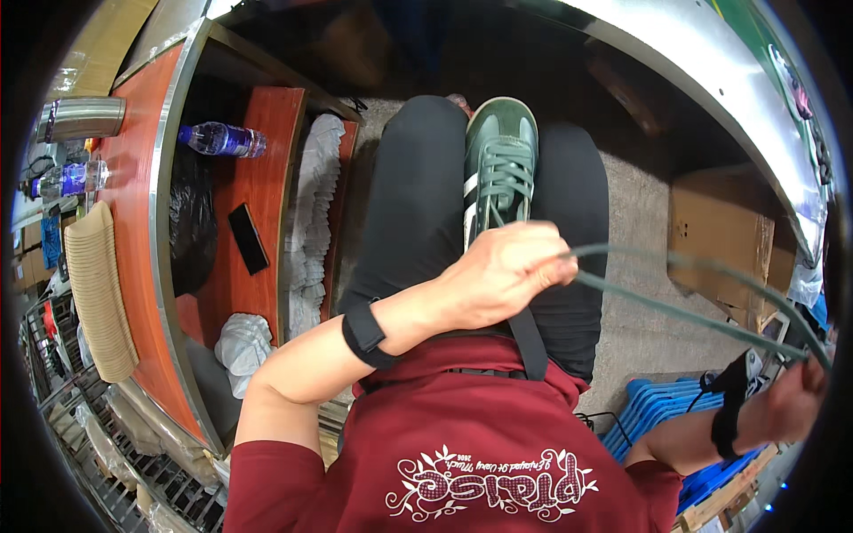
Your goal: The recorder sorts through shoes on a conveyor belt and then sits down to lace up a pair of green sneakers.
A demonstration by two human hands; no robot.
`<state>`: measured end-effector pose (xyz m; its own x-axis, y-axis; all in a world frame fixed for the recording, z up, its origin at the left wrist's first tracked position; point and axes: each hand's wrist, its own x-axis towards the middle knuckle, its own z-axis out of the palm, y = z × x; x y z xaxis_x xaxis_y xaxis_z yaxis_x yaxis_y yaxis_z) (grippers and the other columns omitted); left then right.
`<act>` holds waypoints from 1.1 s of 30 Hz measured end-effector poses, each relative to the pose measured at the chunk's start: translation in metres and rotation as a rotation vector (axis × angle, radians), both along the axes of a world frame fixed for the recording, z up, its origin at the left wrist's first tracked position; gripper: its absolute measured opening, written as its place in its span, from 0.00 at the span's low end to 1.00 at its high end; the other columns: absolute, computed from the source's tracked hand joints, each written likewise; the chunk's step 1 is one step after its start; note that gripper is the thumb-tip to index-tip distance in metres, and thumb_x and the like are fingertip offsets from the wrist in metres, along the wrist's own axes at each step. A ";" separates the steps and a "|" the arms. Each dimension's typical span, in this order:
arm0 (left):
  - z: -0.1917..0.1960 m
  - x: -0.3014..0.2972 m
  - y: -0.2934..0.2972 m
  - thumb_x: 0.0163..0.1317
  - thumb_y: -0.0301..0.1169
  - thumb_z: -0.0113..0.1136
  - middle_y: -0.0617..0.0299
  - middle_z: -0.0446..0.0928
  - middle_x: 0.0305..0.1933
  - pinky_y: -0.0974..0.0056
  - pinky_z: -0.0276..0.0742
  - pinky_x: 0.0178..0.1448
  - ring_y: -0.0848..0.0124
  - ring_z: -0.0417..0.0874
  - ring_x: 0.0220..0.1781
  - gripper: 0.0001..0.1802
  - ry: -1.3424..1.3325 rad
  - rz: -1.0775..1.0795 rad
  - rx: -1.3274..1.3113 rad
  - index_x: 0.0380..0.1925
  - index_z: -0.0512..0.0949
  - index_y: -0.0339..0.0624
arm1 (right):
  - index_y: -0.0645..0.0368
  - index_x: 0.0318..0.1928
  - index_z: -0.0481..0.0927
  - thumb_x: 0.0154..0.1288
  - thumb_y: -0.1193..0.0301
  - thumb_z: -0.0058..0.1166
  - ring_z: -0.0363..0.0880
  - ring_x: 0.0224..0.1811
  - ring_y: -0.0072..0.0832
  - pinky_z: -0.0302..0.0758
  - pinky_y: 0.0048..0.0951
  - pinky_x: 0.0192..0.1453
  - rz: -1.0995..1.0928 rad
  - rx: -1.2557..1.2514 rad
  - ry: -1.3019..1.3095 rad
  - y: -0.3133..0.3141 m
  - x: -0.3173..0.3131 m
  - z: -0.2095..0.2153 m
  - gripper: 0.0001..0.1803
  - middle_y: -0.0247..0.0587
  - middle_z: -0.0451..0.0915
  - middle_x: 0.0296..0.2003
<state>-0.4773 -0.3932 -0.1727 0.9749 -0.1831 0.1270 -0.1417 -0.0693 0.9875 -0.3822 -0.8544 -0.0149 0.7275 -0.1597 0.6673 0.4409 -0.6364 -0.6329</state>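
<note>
A green sneaker (502,133) with pale stripes on its side rests between my thighs, toe pointing away from me. Laces cross its upper half, and my wrist and hand cover its heel end. My left hand (506,275) is closed over the shoe's near end, pinching a green shoelace (657,306). From those fingers the lace runs as two strands, one arched and one straighter, out to the right. At the far right edge my right hand (795,400), smeared by motion, is closed on the strands' other end. Black bands circle both wrists.
Left stands a red-brown shelf unit (147,178) holding a phone (248,239), a water bottle (222,139) and stacked white material (311,222). A cardboard box (720,231) sits on the floor at right, near blue plastic slats (662,413). A metal-edged table (675,53) curves overhead.
</note>
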 end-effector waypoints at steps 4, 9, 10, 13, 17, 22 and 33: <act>0.017 -0.006 0.049 0.70 0.37 0.55 0.61 0.77 0.36 0.70 0.69 0.36 0.77 0.70 0.30 0.11 0.178 0.378 -0.553 0.34 0.76 0.40 | 0.65 0.52 0.79 0.73 0.63 0.47 0.78 0.47 0.24 0.72 0.25 0.51 -0.015 -0.494 0.250 0.126 0.046 -0.050 0.18 0.41 0.81 0.44; 0.081 -0.066 0.194 0.74 0.32 0.43 0.73 0.54 0.17 0.70 0.50 0.24 0.82 0.52 0.17 0.12 -0.072 0.507 -1.017 0.41 0.75 0.38 | 0.59 0.48 0.81 0.74 0.64 0.46 0.60 0.26 0.13 0.58 0.19 0.29 0.377 -0.119 1.075 0.158 0.026 -0.129 0.14 0.24 0.67 0.27; 0.087 -0.082 0.232 0.74 0.32 0.44 0.74 0.53 0.16 0.70 0.48 0.22 0.81 0.50 0.15 0.13 -0.176 0.586 -0.986 0.43 0.75 0.34 | 0.59 0.47 0.81 0.74 0.65 0.46 0.61 0.27 0.13 0.58 0.19 0.29 0.382 -0.130 1.053 0.171 0.017 -0.133 0.13 0.24 0.68 0.26; 0.097 -0.095 0.261 0.71 0.30 0.48 0.74 0.60 0.16 0.73 0.47 0.21 0.84 0.53 0.16 0.14 -0.206 1.592 0.027 0.47 0.78 0.32 | 0.59 0.51 0.80 0.73 0.68 0.46 0.71 0.31 0.14 0.67 0.15 0.35 0.511 0.007 1.014 0.222 0.004 -0.142 0.13 0.29 0.77 0.33; 0.045 -0.058 0.150 0.65 0.32 0.59 0.66 0.80 0.33 0.65 0.75 0.43 0.75 0.79 0.37 0.09 -0.043 0.918 0.518 0.38 0.84 0.41 | 0.62 0.53 0.78 0.68 0.80 0.49 0.80 0.37 0.19 0.77 0.20 0.44 0.735 0.249 1.039 0.281 -0.015 -0.141 0.14 0.37 0.82 0.38; -0.016 -0.028 0.026 0.41 0.31 0.70 0.64 0.76 0.35 0.65 0.76 0.33 0.67 0.79 0.33 0.12 -0.300 0.183 0.821 0.30 0.81 0.47 | 0.63 0.38 0.84 0.60 0.78 0.59 0.81 0.28 0.22 0.76 0.23 0.34 0.602 0.054 0.897 0.310 -0.030 -0.153 0.06 0.39 0.83 0.31; -0.011 -0.021 0.018 0.42 0.26 0.63 0.67 0.69 0.24 0.71 0.67 0.21 0.74 0.71 0.23 0.11 -0.568 0.283 0.925 0.30 0.80 0.39 | 0.62 0.31 0.80 0.51 0.80 0.60 0.77 0.29 0.36 0.74 0.34 0.34 0.639 -0.525 0.321 0.332 -0.031 -0.152 0.04 0.41 0.74 0.25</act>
<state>-0.4982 -0.3756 -0.1841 0.8400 -0.2185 0.4966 -0.4183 -0.8437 0.3363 -0.4130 -0.5227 -0.1666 0.7379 0.6100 0.2886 0.6623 -0.5726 -0.4831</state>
